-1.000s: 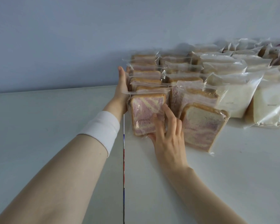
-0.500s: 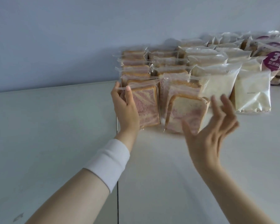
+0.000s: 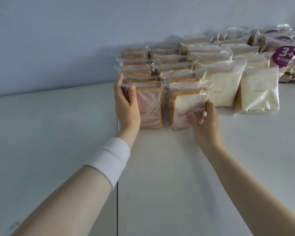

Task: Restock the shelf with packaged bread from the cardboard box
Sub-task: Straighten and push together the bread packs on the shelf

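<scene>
Two rows of clear-wrapped purple-swirl bread packs stand on the white shelf (image 3: 160, 167) against the back wall. My left hand (image 3: 126, 106) grips the left side of the front left swirl pack (image 3: 150, 108), thumb across its face. The front right swirl pack (image 3: 186, 106) stands upright, and my right hand (image 3: 205, 121) holds its lower right corner with the thumb on its face. The cardboard box is out of view.
White bread packs (image 3: 257, 92) stand in rows to the right of the swirl packs. Further right lie packs with a purple round label (image 3: 286, 55). A seam (image 3: 117, 167) runs front to back between two shelf boards. The blue-grey wall (image 3: 75, 40) closes the back.
My right hand, open in the air half a second ago, has closed on the front right pack, which now stands upright. My left hand moved from deep beside the row to the front left pack.
</scene>
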`<act>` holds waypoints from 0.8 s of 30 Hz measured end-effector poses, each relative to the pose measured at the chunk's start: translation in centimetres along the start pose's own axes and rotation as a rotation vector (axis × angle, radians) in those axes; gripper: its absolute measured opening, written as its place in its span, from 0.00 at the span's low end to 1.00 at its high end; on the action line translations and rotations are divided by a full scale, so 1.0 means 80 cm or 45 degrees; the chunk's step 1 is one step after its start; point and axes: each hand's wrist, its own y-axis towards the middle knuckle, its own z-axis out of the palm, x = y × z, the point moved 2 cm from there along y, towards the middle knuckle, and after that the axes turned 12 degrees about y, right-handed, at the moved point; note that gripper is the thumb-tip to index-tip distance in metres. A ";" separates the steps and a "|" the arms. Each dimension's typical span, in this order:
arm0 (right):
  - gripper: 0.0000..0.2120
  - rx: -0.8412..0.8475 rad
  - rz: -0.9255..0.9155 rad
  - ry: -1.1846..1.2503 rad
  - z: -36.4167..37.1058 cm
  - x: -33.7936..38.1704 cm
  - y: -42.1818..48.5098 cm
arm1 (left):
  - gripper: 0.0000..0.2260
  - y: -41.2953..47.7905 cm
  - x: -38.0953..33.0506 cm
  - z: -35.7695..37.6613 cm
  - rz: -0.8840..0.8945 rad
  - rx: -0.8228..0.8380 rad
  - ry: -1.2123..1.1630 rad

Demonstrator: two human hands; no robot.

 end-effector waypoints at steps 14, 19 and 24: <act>0.30 -0.094 0.062 0.186 0.033 0.006 -0.002 | 0.28 -0.005 0.021 -0.004 0.014 0.039 -0.055; 0.28 -0.060 0.055 0.273 0.015 -0.010 0.000 | 0.26 -0.008 0.030 -0.009 0.168 0.084 -0.147; 0.28 -0.020 0.015 0.191 0.010 -0.006 0.009 | 0.26 -0.011 0.028 -0.003 0.182 0.138 -0.151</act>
